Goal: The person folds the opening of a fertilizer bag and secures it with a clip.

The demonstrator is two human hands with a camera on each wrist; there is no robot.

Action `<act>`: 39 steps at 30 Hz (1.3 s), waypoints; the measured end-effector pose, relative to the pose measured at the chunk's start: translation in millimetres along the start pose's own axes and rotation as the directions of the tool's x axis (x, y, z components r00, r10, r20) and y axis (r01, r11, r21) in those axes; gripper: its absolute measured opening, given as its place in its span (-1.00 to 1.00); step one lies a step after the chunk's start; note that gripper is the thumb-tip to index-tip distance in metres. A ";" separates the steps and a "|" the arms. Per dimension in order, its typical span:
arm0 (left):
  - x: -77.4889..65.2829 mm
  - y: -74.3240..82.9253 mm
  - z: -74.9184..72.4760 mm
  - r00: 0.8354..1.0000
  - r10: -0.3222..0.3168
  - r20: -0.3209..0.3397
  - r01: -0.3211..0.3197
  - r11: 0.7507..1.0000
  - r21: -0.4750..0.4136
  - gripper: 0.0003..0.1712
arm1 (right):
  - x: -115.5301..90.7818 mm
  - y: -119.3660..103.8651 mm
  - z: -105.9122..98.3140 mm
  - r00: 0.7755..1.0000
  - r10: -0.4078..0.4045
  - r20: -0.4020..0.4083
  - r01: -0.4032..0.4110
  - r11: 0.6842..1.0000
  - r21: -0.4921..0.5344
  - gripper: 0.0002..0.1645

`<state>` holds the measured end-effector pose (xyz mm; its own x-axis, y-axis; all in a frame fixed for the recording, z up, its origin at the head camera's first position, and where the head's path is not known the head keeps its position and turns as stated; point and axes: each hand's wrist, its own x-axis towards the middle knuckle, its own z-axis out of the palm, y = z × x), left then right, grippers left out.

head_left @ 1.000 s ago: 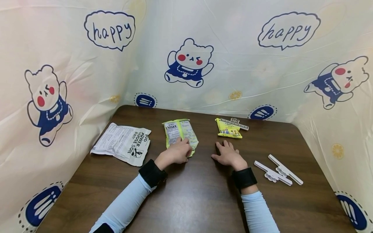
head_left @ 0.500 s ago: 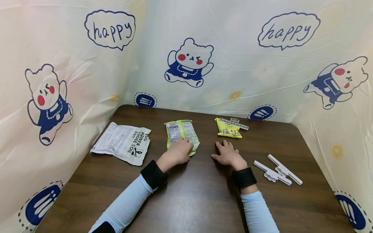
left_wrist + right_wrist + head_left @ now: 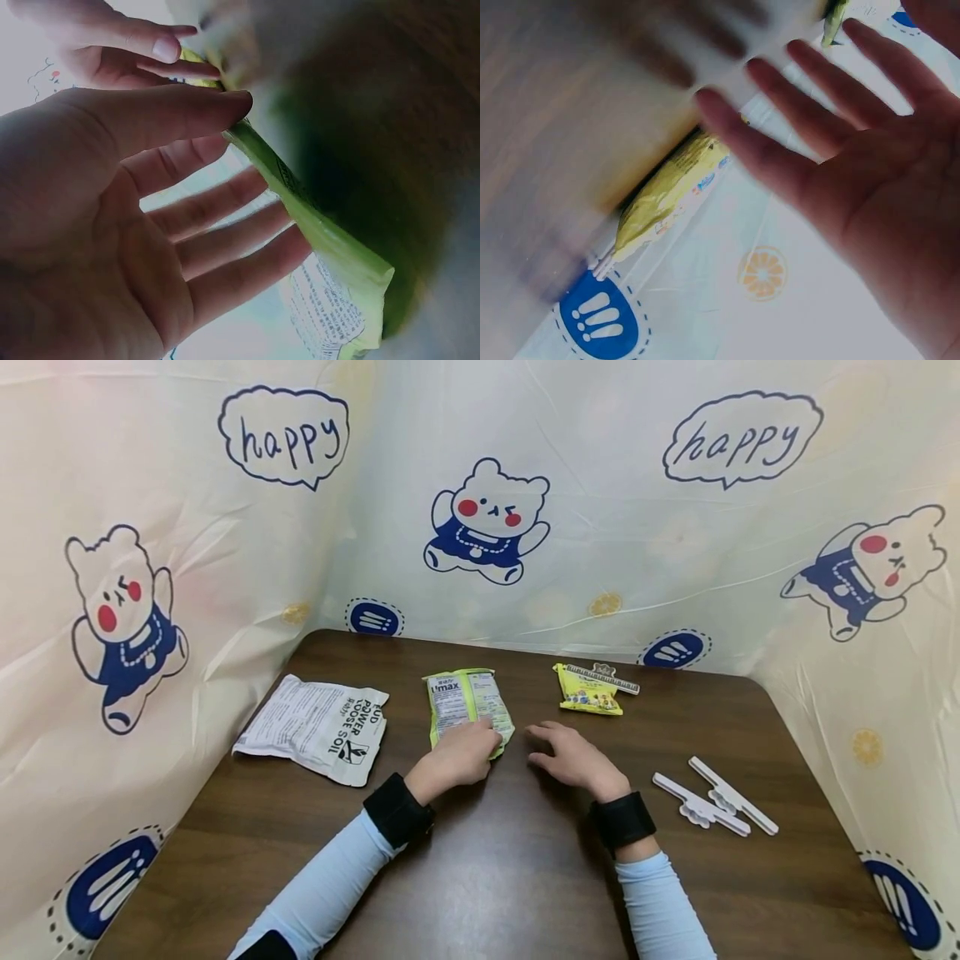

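Note:
A lime-green and white packet (image 3: 457,695) marked "Umax" lies flat on the brown table. My left hand (image 3: 459,753) rests on its near right part, covering that corner. The left wrist view shows the fingertips touching the packet's upper face (image 3: 326,240), with the fingers nearly straight and the thumb at its edge. To the right of the packet, my right hand (image 3: 576,755) reaches toward it, fingers extended and holding nothing. Beyond that hand sits a small yellow snack bag (image 3: 588,695) with a clear sealing clip (image 3: 626,684) across its top, also in the right wrist view (image 3: 667,191).
At the left lies a white bag (image 3: 315,727) printed "loose soil". Two white sealing clips rest at the right, one nearer clip (image 3: 701,806) and one farther clip (image 3: 735,797). A printed cloth (image 3: 480,410) hangs around the table's back and sides.
The packet and left hand shifted slightly right between the first two frames; the packet then stayed put. My right hand has just moved left toward the packet.

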<state>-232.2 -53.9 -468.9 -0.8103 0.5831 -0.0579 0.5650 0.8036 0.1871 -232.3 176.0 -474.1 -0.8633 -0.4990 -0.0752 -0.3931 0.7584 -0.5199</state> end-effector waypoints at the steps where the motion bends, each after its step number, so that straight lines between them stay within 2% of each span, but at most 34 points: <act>1: 0.1 0.1 -0.3 1.000 0.005 0.006 -0.005 1.000 -0.006 -0.91 | 0.8 -0.8 0.9 1.000 -0.029 -0.011 0.029 1.000 0.006 -0.43; 4: 0.1 1.8 -3.1 1.000 0.014 0.015 -0.013 0.999 -0.037 -0.89 | 2.8 -3.7 2.5 0.996 -0.086 -0.038 0.086 0.996 0.010 -0.44; 10: -1.1 5.3 -9.4 0.999 0.031 0.010 -0.029 0.995 -0.090 -0.87 | 5.7 -6.7 6.8 0.990 -0.133 -0.052 0.134 0.991 0.009 -0.44; 16: -3.9 10.1 -16.4 0.998 0.052 -0.018 -0.054 0.992 -0.114 -0.81 | 6.7 -9.7 9.6 0.990 -0.124 -0.067 0.125 0.992 0.009 -0.47; 22: -10.0 15.7 -26.1 0.994 0.068 -0.080 -0.077 0.990 -0.122 -0.80 | 7.3 -9.3 11.5 0.989 -0.111 -0.101 0.111 0.994 0.000 -0.54; 27: -15.2 16.1 -35.7 0.989 0.043 -0.141 -0.064 0.987 -0.148 -0.89 | 8.3 -7.1 13.0 0.967 -0.154 -0.204 0.153 0.988 -0.020 -0.67; 31: -18.1 14.7 -41.8 0.983 0.005 -0.185 -0.030 0.991 -0.132 -0.82 | 8.7 -5.8 12.8 0.943 -0.169 -0.287 0.171 0.985 -0.017 -0.78; 35: -20.2 13.9 -47.6 0.975 -0.011 -0.222 -0.015 0.993 -0.114 -0.74 | 9.0 -5.9 9.8 0.931 -0.165 -0.324 0.176 0.984 0.004 -0.89; 39: -23.4 14.1 -54.0 0.966 -0.016 -0.257 -0.015 0.993 -0.116 -0.77 | 8.6 -7.7 4.4 0.926 -0.168 -0.338 0.193 0.980 0.039 -0.94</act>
<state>-213.7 -62.6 -412.0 -0.8320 0.5200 0.1935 0.5548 0.7758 0.3006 -235.3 164.0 -474.5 -0.8402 -0.4477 0.3059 -0.5392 0.6310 -0.5578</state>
